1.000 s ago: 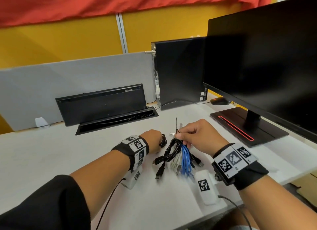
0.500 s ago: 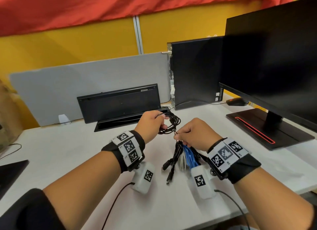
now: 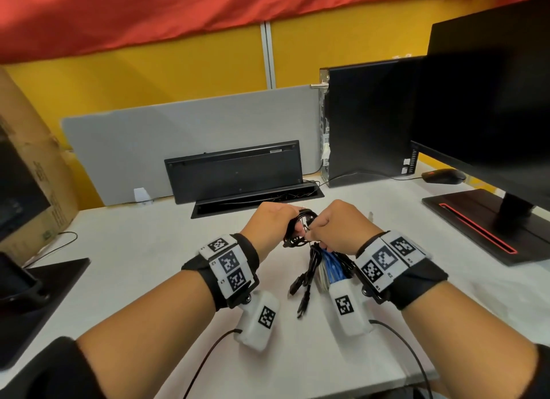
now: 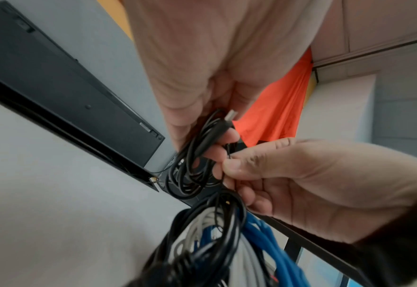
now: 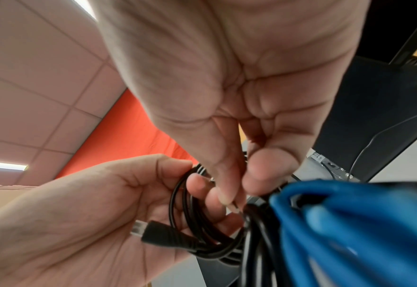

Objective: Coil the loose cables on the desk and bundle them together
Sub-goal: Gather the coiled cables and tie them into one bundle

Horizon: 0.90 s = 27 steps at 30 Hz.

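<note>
My left hand (image 3: 275,223) grips a small coil of thin black cable (image 4: 195,165) with a USB plug (image 5: 158,234) sticking out of it. My right hand (image 3: 333,229) holds the top of a bundle of black, white and blue cables (image 3: 324,267) and pinches a thin black tie (image 4: 228,153) between thumb and forefinger. The two hands meet above the white desk (image 3: 148,264). The bundle hangs down under my right hand, its black plugs (image 3: 300,294) trailing toward the desk. The blue cable (image 5: 337,223) fills the right wrist view.
A black keyboard (image 3: 235,169) leans against the grey divider behind an open cable tray (image 3: 256,202). A black PC tower (image 3: 366,121), a monitor (image 3: 488,106) on its stand (image 3: 476,220) and a mouse (image 3: 443,176) are to the right. A cardboard box (image 3: 32,172) stands at the left.
Both hands have lifted off the desk and come together. The left hand raised the small black coil up against the bundle held by the right hand.
</note>
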Tool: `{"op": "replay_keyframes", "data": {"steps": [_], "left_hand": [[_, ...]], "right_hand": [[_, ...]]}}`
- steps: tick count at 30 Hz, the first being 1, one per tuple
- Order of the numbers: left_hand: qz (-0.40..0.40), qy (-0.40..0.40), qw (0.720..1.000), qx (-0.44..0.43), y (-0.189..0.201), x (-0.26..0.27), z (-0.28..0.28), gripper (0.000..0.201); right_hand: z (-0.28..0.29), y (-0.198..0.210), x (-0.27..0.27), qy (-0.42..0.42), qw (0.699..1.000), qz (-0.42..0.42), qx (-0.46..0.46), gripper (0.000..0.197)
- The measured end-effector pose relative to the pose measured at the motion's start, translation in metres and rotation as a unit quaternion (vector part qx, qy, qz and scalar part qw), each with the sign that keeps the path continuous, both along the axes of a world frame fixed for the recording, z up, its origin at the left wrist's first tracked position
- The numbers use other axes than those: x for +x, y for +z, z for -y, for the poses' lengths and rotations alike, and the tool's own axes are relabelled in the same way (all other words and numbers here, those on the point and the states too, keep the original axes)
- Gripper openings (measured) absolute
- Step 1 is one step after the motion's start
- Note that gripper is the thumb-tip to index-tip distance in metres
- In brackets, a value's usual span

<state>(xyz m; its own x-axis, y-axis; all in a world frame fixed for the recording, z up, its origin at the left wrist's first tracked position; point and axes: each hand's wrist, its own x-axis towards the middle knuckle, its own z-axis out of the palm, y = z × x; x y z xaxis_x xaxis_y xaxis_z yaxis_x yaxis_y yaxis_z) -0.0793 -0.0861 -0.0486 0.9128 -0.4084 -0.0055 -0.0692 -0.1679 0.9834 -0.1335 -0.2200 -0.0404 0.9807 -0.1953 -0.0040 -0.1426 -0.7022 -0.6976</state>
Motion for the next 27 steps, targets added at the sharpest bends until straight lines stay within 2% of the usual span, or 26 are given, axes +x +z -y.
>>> {"op": "replay_keyframes", "data": {"steps": [4, 9, 16, 23, 27], "left_hand": [[-0.047, 0.017, 0.998, -0.04, 0.001, -0.004, -0.007, 0.022], [-0.106, 0.021, 0.988, -0.112, -0.004, -0.002, -0.012, 0.027], [-0.089, 0.0, 0.992, -0.094, 0.0, 0.005, -0.017, 0.018], [-0.033, -0.015, 0.997, -0.064, 0.002, 0.013, -0.021, 0.008], [-0.02, -0.016, 0.998, -0.055, 0.0, 0.019, -0.022, 0.005]], "right_hand": [[-0.006, 0.001, 0.0, 0.005, 1.0, -0.008, -0.005, 0.014], [-0.006, -0.001, 0.0, 0.015, 1.0, 0.003, -0.008, 0.017], [-0.002, -0.007, 0.004, 0.023, 0.999, 0.03, -0.011, 0.017], [0.009, -0.015, 0.01, 0.009, 0.995, 0.079, 0.059, 0.017], [0.016, -0.018, 0.014, 0.005, 0.99, 0.088, 0.106, 0.008]]}}
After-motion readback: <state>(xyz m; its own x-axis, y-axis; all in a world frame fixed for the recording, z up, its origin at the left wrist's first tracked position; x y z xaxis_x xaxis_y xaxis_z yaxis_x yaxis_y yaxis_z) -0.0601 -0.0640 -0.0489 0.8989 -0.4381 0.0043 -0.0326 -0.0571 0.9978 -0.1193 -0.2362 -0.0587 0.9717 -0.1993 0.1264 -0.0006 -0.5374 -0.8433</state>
